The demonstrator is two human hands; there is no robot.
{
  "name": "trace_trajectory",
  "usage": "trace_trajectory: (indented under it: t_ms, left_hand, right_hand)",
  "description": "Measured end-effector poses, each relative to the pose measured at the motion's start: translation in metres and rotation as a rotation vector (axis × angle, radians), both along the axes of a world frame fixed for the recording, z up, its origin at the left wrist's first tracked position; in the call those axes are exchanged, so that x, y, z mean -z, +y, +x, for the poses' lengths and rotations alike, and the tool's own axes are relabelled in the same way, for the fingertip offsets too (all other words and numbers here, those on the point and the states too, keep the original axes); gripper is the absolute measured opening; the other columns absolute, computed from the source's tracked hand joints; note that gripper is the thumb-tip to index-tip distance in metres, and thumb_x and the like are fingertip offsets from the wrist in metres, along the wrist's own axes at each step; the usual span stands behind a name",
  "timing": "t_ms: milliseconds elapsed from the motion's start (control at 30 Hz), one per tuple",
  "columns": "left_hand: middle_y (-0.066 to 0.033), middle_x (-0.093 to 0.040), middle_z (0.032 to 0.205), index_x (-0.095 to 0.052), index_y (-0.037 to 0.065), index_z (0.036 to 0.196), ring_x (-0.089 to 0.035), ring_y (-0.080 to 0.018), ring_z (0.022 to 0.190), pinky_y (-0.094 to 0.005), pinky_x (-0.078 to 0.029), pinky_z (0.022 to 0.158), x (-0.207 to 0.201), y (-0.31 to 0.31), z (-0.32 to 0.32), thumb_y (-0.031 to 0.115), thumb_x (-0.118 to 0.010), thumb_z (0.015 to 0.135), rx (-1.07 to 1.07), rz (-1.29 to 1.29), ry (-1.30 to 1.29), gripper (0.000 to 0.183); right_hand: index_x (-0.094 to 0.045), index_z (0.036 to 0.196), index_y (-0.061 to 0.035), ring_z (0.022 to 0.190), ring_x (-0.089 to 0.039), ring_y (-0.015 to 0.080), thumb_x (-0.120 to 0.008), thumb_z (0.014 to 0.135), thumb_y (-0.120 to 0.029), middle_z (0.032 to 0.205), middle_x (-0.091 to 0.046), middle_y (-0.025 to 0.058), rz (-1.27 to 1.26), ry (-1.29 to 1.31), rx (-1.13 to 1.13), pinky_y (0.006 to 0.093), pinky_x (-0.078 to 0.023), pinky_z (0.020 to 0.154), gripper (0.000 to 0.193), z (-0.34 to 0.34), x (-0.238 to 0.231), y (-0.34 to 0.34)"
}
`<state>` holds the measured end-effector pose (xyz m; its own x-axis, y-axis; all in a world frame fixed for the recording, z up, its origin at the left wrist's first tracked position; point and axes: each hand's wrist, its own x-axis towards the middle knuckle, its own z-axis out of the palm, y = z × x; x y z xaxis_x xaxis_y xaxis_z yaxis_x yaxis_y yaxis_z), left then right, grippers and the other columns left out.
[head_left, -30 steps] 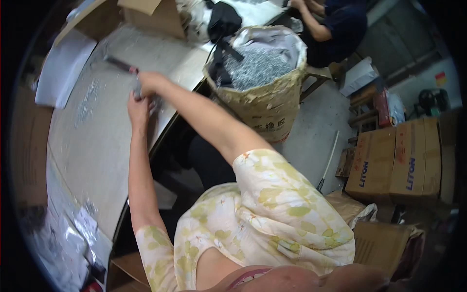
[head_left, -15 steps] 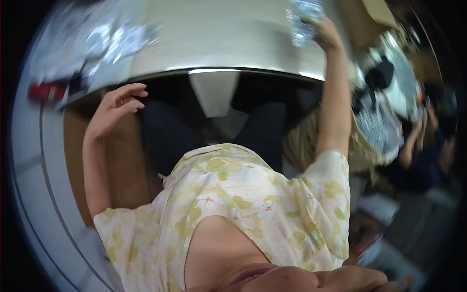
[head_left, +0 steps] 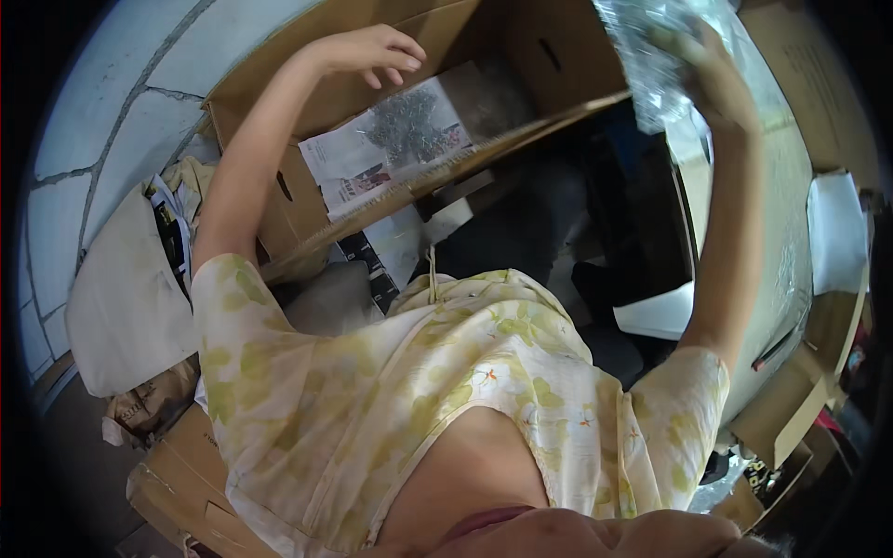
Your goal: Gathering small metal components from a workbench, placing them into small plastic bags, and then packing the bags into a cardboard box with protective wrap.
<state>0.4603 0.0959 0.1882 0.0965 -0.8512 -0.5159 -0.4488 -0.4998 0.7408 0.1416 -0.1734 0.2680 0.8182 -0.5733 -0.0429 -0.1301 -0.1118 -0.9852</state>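
My left hand hangs above a big open cardboard box, its fingers loosely bent and apart, holding nothing. Inside the box lies a printed white sheet, with a clear plastic bag of small dark pieces on it. At the far right my right hand is closed on a crinkled clear plastic bag. What the bag holds is blurred, and my right fingertips are partly hidden by glare and motion.
On the right is the pale tabletop, with a pen near its edge and cardboard boxes beyond. Left stands a white bag with papers; a closed carton lies below it. Stone paving shows far left.
My body has turned left from the table toward the cardboard box. My left hand has moved over the box. The bag in my right hand has come along, toward the box's right side.
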Motion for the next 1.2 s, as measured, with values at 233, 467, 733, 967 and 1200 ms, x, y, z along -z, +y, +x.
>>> trace_trajectory:
  t_ms: [233, 467, 733, 967, 1200]
  left_hand:
    - [-0.0151, -0.064, 0.112, -0.056, 0.0, 0.125, -0.064, -0.0266, 0.094, -0.0412, -0.057, 0.067, 0.15, -0.049, 0.045, 0.03, -0.064, 0.086, 0.278, 0.398, -0.319, 0.05]
    - [-0.0175, -0.064, 0.112, -0.061, 0.004, 0.12, -0.064, -0.0294, 0.092, -0.0419, -0.058, 0.066, 0.261, -0.008, 0.024, 0.026, -0.065, 0.085, 0.056, 0.421, -0.025, 0.041]
    - [-0.0171, -0.067, 0.093, -0.065, -0.003, 0.103, -0.065, -0.0269, 0.086, -0.0381, -0.054, 0.063, 0.346, 0.029, 0.006, 0.023, -0.067, 0.082, -0.107, 0.471, 0.186, 0.033]
    - [-0.0272, -0.065, 0.104, -0.064, -0.004, 0.106, -0.063, -0.0387, 0.101, -0.0424, -0.048, 0.087, 0.406, 0.012, -0.013, 0.022, -0.066, 0.08, -0.201, 0.264, 0.127, 0.037]
    - [-0.0274, -0.065, 0.104, -0.059, -0.004, 0.114, -0.062, -0.0405, 0.102, -0.0424, -0.048, 0.09, 0.427, -0.06, -0.068, 0.017, -0.064, 0.078, -0.366, 0.122, 0.173, 0.041]
  right_hand:
    - [-0.067, 0.111, -0.0053, 0.084, -0.065, 0.0248, -0.069, 0.074, -0.011, 0.093, -0.07, 0.0127, -0.72, 0.632, -0.735, 0.0341, -0.051, 0.077, 0.038, 0.248, 0.143, 0.03]
    - [-0.063, 0.12, -0.0047, 0.103, -0.066, 0.0264, -0.073, 0.071, -0.021, 0.112, -0.067, 0.0159, -0.793, 1.038, -0.761, 0.0369, -0.052, 0.086, 0.053, 0.319, 0.339, 0.023]
    - [-0.062, 0.114, 0.0022, 0.107, -0.063, 0.0307, -0.082, 0.061, -0.034, 0.109, -0.066, 0.022, -0.304, 0.8, -0.15, 0.0363, -0.049, 0.091, 0.067, 0.287, 0.475, 0.06]
    - [-0.052, 0.129, -0.0038, 0.119, -0.054, 0.038, -0.077, 0.065, -0.014, 0.124, -0.058, 0.0251, -0.324, 0.79, 0.122, 0.0408, -0.044, 0.101, 0.069, 0.258, 0.524, 0.059]
    - [-0.056, 0.127, -0.0085, 0.117, -0.056, 0.038, -0.071, 0.072, -0.016, 0.125, -0.058, 0.0222, -0.375, 0.86, -0.042, 0.0434, -0.045, 0.1, 0.057, 0.237, 0.531, -0.014]
